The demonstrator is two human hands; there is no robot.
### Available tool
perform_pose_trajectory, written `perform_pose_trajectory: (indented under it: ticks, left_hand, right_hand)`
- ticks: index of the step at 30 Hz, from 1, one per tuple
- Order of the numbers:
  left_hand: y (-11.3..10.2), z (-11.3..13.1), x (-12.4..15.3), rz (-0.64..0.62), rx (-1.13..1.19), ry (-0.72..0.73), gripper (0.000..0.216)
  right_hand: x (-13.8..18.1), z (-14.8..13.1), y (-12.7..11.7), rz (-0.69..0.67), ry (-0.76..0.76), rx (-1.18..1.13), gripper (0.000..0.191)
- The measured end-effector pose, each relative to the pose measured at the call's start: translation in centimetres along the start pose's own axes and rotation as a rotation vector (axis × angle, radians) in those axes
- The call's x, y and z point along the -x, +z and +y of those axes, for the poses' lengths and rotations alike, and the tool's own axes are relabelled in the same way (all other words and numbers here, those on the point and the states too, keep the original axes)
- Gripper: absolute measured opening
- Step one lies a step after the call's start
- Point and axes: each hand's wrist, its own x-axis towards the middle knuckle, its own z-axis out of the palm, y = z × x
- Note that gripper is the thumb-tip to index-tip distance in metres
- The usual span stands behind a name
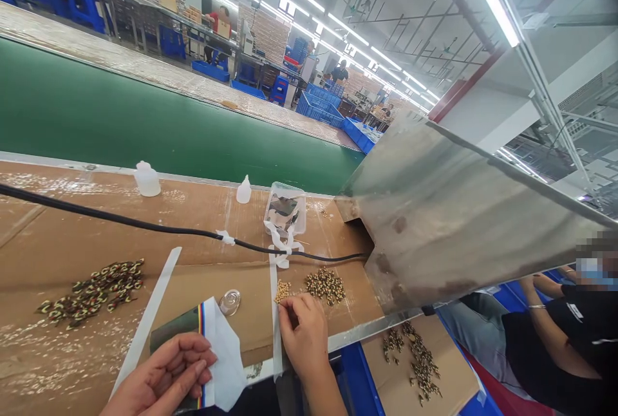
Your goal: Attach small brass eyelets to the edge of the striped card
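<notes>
My right hand [305, 337] reaches down to a small pile of tan beads [282, 290], its thumb and forefinger pinched at the pile's near edge. Whatever lies between those fingertips is hidden. Just right of it sits a heap of small dark-and-yellow pieces [325, 286]. My left hand [174, 371] is closed, thumb pressed against curled fingers; anything in it is too small to make out. Behind its fingers lies a white sheet [224, 358] with a rainbow-striped edge, beside a dark green piece [181, 326]. A small clear round dish [230, 302] stands just beyond the sheet.
A larger heap of dark striped pieces [96, 290] lies left. A black cable [145, 228] crosses the cardboard-covered table. White bottles [147, 179] and a plastic tub [286, 205] stand behind it. A metal panel [463, 210] rises right, near a seated co-worker [555, 339]. A green conveyor [159, 123] runs beyond.
</notes>
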Motion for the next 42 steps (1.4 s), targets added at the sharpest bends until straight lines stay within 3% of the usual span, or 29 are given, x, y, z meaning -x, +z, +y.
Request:
perform_pose_trajectory:
  ticks: [8,14,20,30,42]
  left_hand:
    - [0.7,1.4,0.0,0.002,0.019,0.003,0.032]
    - [1.5,3.6,0.3,-0.004,-0.009,-0.082,0.039]
    - [1.7,3.8,0.1,-0.001,0.039,-0.077,0.031]
    - [1.4,3.9,0.0,-0.026,0.156,-0.125,0.023]
    - [1.3,3.9,0.6,0.006,0.188,-0.076,0.019]
  right_hand:
    - [0.0,-0.5,-0.3,-0.013,-0.014,-0.043,0.009]
    - [1.3,-4.4,1.2,-0.084,-0.091,-0.279,0.008]
    - [2.2,-7.4,3.2,-0.09,-0.18,-0.359,0.005]
    - [2.8,-7.7,3.9,-0.01,-0.262,-0.352,0.011]
    - [2.4,-8.3,3.5,-0.082,-0.167,-0.615,0.01]
